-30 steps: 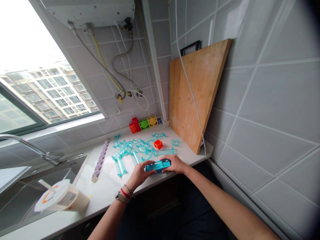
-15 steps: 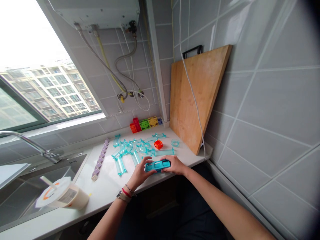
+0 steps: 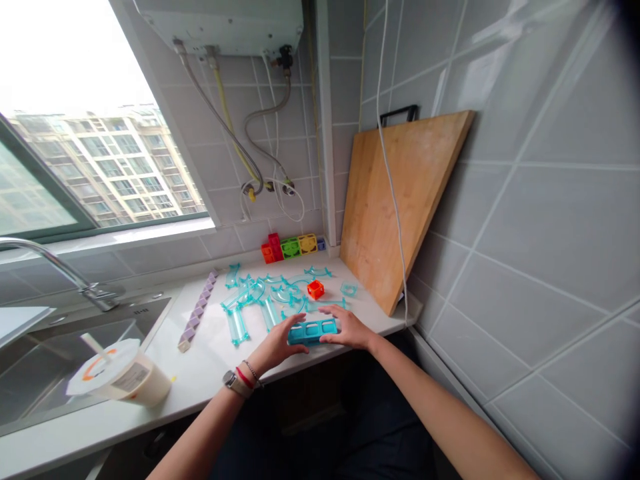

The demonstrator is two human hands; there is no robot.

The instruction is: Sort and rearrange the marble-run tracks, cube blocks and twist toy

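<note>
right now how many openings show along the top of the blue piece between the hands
3 on the blue piece: one nearest the left hand, one midway, one nearest the right hand; more may be hidden.

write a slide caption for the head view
Left hand and right hand around a row of blue blocks, clear teal pieces beyond.

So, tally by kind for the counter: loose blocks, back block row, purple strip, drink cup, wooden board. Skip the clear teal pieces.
Orange cube block: 1
Blue three-window block, between left hand and right hand: 1
Multicoloured block row: 1
Purple-and-white strip: 1
Lidded drink cup: 1
Wooden board: 1
Total: 6
</note>
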